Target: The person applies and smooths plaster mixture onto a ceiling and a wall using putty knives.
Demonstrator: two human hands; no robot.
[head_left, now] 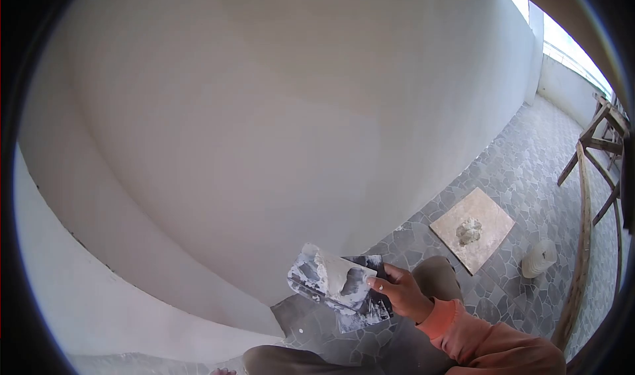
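My right hand (405, 294), in an orange sleeve, is closed with the thumb on top around a putty knife (344, 274) smeared with white paste. The knife's pale blade lies over a dark flat plate (380, 309), which is also caked with white putty and has a raised ridge along it. Both tools are low in front of the pale wall (264, 143), above my bent knees. My left hand does not show.
On the stone-patterned floor (529, 156) to the right lies a square tile (486, 249) bearing a lump of putty (468, 231). Beside it stands a whitish ribbed container (539, 259). A wooden trestle (603, 127) and a long pole (582, 262) are farther right. A low curved ledge (152, 315) runs along the left.
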